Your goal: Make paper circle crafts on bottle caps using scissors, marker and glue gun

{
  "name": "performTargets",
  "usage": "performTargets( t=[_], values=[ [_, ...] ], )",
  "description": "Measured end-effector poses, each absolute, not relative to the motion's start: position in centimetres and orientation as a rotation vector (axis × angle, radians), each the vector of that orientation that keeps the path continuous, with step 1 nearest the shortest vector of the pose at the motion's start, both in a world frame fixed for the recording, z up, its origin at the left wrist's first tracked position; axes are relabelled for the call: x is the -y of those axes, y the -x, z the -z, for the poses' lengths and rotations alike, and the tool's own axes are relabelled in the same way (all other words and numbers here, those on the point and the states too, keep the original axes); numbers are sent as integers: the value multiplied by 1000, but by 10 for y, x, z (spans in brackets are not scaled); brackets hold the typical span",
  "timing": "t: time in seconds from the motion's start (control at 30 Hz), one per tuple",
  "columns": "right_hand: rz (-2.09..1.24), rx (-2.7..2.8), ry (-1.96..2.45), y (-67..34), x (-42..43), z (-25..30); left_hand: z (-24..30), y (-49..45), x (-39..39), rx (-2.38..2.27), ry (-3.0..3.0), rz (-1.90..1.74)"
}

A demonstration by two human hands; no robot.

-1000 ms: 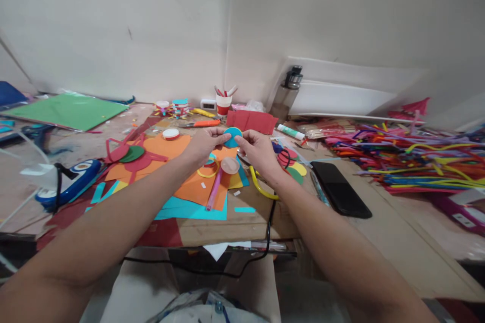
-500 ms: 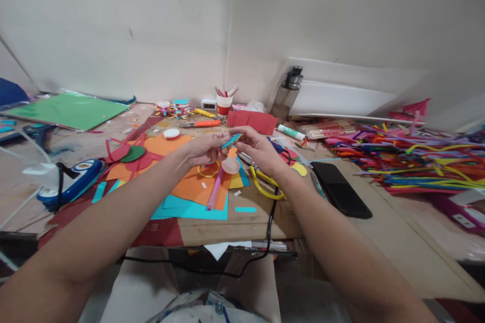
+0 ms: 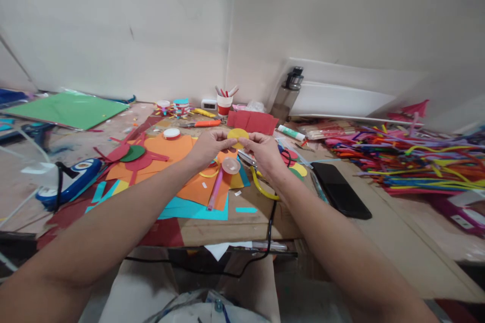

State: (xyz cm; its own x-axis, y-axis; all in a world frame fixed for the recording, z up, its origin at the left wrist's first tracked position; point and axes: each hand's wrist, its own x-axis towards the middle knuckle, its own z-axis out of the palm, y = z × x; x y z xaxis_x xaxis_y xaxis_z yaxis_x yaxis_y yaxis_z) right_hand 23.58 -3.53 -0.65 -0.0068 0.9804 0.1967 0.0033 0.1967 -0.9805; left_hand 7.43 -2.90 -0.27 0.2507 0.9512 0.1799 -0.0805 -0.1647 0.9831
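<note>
A yellow paper disc (image 3: 238, 135) is held up between both hands, its face turned toward me. My left hand (image 3: 209, 145) pinches its left edge with thumb and fingers. On the opposite edge, my right hand (image 3: 262, 149) grips it the same way. Just below the hands lie a small clear plastic cup (image 3: 231, 165) and a pink-purple tube (image 3: 215, 189), on orange paper (image 3: 197, 190). Scissors with yellow handles (image 3: 261, 186) rest beneath my right wrist, partly hidden. Whatever is on the disc's far side cannot be seen.
Blue paper sheets (image 3: 195, 211) lie near the table's front edge. A black phone (image 3: 340, 190) is on the cardboard at right, by a pile of pipe cleaners (image 3: 413, 154). A glue stick (image 3: 291, 132) and a bottle (image 3: 285, 96) stand farther back. A black cable (image 3: 270, 232) crosses the edge.
The held piece showed a tilted blue side before; now a flat yellow face shows. My right hand has come down from above it to grip its right edge.
</note>
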Motion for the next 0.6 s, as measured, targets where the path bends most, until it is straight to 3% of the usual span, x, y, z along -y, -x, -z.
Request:
performTargets(
  t=[0.6],
  values=[
    [-1273,1167,984,-232,32,8,4,-79,28,-846,-1233,-1126]
  ],
)
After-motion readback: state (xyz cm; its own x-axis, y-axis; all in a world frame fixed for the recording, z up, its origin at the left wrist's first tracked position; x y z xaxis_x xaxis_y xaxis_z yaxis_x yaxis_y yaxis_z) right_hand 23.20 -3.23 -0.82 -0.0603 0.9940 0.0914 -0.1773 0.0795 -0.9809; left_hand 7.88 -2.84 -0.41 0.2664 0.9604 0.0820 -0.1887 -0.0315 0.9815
